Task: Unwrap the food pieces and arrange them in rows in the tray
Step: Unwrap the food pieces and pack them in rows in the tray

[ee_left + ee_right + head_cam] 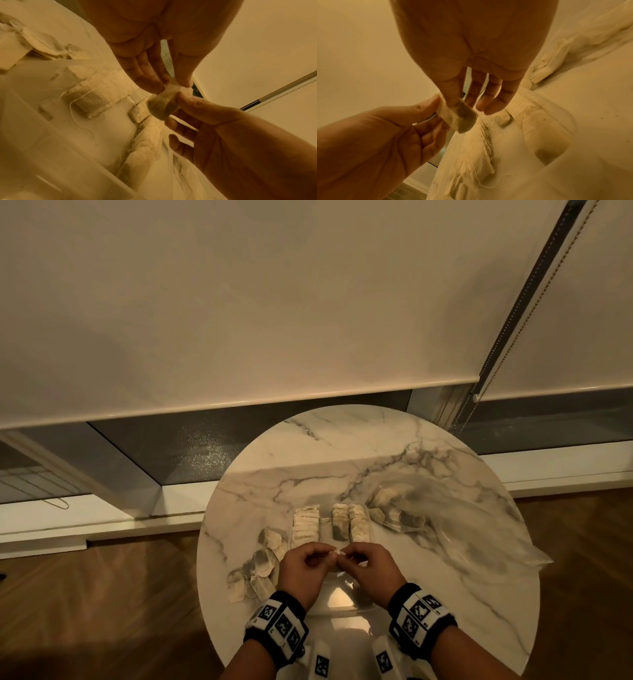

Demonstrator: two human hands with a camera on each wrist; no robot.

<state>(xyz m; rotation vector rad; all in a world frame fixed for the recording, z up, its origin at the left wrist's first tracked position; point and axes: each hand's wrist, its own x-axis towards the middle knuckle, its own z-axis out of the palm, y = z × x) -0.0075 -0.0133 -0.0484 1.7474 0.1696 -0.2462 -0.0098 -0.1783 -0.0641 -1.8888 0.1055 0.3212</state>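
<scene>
Left hand (303,566) and right hand (368,568) meet fingertip to fingertip above the near end of the clear tray (346,601), both pinching one tea bag (163,104); its darker end hangs down. Tray holds three rows of bags (306,525) running lengthwise, away from the person.

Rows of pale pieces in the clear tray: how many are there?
3. One row stands at the left side of the clear plastic tray; two rows stand side by side at its right. The hands cover the near end, so more may be hidden.
</scene>
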